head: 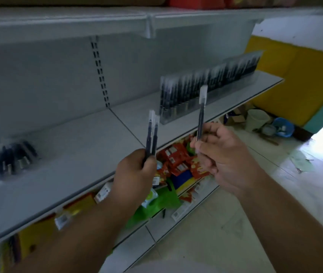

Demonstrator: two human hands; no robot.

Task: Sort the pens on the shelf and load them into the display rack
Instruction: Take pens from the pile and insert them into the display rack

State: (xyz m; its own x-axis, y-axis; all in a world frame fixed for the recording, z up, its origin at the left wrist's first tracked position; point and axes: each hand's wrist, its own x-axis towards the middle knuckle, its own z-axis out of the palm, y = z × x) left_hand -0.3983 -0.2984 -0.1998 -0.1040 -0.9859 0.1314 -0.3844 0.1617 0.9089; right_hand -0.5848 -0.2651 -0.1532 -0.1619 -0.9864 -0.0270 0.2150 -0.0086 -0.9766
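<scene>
My left hand (134, 174) grips two dark pens with clear caps (152, 133), held upright in front of the grey shelf (81, 146). A single dark pen with a clear cap (201, 113) stands upright in my right hand (221, 154), pinched at its lower end. Just behind it, a long clear display rack (205, 89) runs along the shelf to the right, filled with several upright dark pens. A clear bag of loose dark pens (16, 157) lies on the shelf at the far left.
An upper shelf (97, 22) overhangs the rack. Red, green and yellow packets (178, 166) fill the lower shelf under my hands. On the tiled floor at the right stand a pale bucket (257, 119) and a blue basin (283, 127) by a yellow wall.
</scene>
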